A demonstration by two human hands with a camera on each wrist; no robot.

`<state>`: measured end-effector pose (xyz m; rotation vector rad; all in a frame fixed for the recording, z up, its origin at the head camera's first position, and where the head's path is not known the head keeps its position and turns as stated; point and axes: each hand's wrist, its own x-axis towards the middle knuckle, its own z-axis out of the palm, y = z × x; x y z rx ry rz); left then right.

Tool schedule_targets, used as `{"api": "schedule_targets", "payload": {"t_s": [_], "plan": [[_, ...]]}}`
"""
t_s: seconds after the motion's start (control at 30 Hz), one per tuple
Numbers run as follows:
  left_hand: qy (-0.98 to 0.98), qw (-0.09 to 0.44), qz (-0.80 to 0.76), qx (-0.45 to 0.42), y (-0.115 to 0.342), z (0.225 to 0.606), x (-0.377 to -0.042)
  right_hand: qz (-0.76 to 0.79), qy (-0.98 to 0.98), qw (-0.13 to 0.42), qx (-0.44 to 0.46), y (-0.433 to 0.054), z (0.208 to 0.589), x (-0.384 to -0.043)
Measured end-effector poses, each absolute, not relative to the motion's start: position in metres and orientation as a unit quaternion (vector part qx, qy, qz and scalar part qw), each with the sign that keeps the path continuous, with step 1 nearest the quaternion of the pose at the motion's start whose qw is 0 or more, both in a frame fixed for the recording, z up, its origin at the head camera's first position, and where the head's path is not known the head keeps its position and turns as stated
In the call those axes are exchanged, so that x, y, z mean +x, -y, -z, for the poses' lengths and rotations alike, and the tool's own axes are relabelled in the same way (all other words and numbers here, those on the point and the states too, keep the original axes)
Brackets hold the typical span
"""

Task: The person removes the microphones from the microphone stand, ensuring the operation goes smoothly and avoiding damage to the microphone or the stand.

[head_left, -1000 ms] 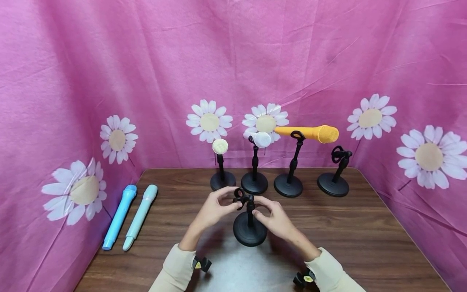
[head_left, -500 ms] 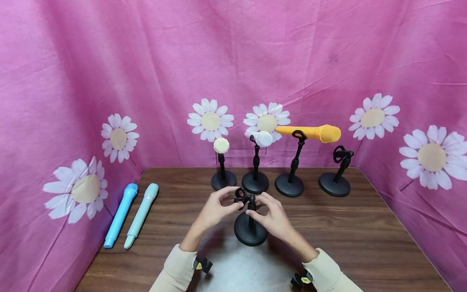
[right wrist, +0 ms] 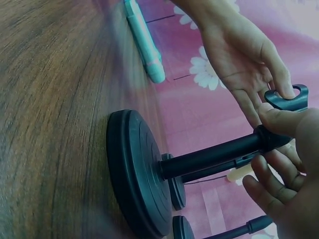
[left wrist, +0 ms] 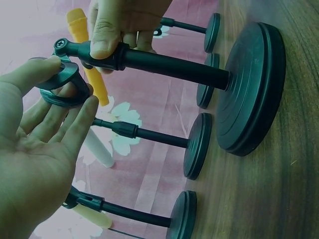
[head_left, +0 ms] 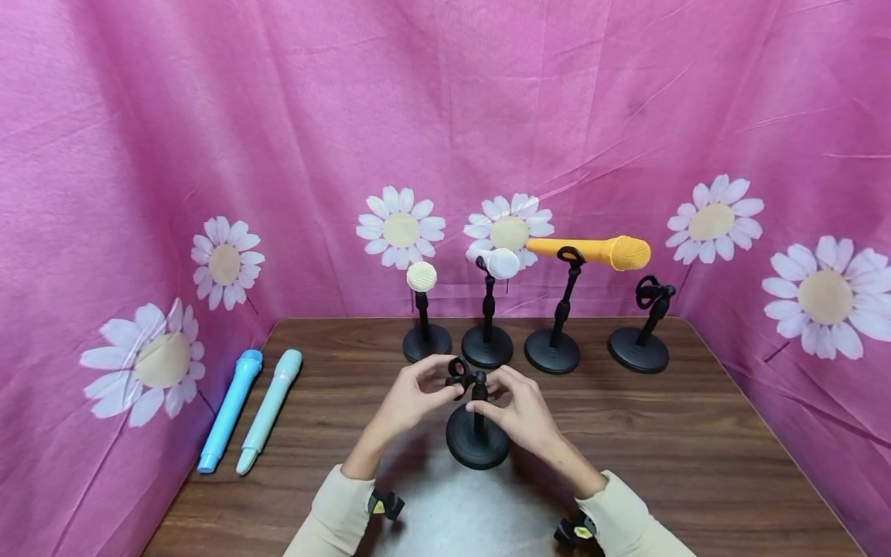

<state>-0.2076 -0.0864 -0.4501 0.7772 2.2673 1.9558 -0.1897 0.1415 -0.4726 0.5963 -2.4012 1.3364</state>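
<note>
A black tabletop microphone stand (head_left: pixel 477 442) with a round base stands upright on the wooden table, between both hands. My left hand (head_left: pixel 409 398) pinches the holder clip (left wrist: pixel 61 78) at its top, thumb on one side and fingers on the other. With thumb and fingers, my right hand (head_left: pixel 524 411) grips the upper part of the post, at the collar (left wrist: pixel 119 56) just below the clip's joint. In the right wrist view, the stand's round base (right wrist: pixel 135 174) sits flat on the wood.
Behind stand three stands bearing a cream microphone (head_left: pixel 421 277), a white microphone (head_left: pixel 503 264) and a yellow microphone (head_left: pixel 626 254). Another stand (head_left: pixel 637 350) at right has a bare clip. A blue microphone (head_left: pixel 230 410) and a mint microphone (head_left: pixel 270 410) lie at left. Pink flowered cloth surrounds the table.
My right thumb has shifted slightly left across the post, and the right hand has turned a little. My left hand keeps its pinch on the clip; the stand stays in place.
</note>
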Motion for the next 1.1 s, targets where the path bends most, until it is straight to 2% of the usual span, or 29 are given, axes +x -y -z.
{"api": "schedule_targets", "payload": {"t_s": [0.13,0.3,0.4,0.8,1.1], "plan": [[-0.731,0.026,-0.633,0.253,0.086,0.449,-0.208,-0.485,0.841,0.129,0.204,-0.143,0.475,-0.191],[-0.723,0.031,-0.641,0.256,0.086,0.451,-0.208,-0.489,0.847,0.05,0.201,-0.147,0.485,-0.192],[-0.721,0.035,-0.642,0.259,0.086,0.451,-0.208,-0.499,0.84,0.034,0.211,-0.149,0.493,-0.192],[-0.735,0.04,-0.622,0.269,0.079,0.446,-0.206,-0.503,0.831,0.095,0.219,-0.156,0.498,-0.188],[-0.744,0.045,-0.598,0.293,0.068,0.444,-0.203,-0.5,0.832,0.118,0.212,-0.169,0.498,-0.183]]}}
